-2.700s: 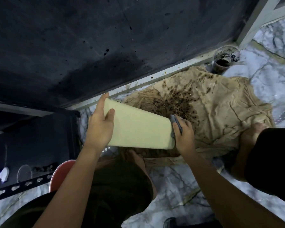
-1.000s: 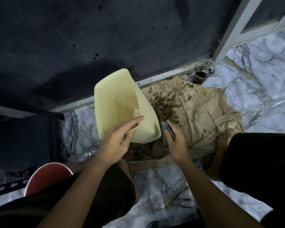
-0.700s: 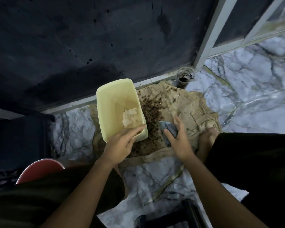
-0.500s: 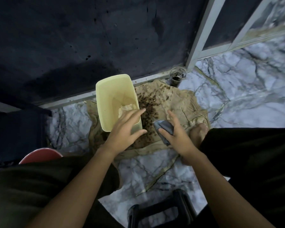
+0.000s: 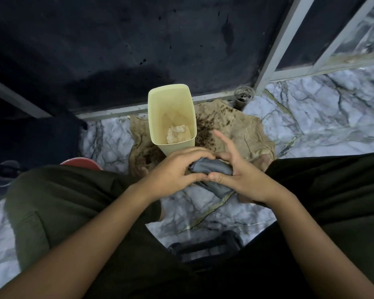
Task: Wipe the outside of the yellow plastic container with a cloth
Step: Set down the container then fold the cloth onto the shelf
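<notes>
Grey cloth (image 5: 212,169) between both hands

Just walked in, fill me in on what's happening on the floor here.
A person sits over a marble floor with both hands together on a grey cloth: the left hand grips one end, the right hand holds the other with some fingers raised. The yellow plastic container stands upright and untouched on a stained brown rag, open top up, with a pale lump inside. A small dirty cup sits by the door frame.
</notes>
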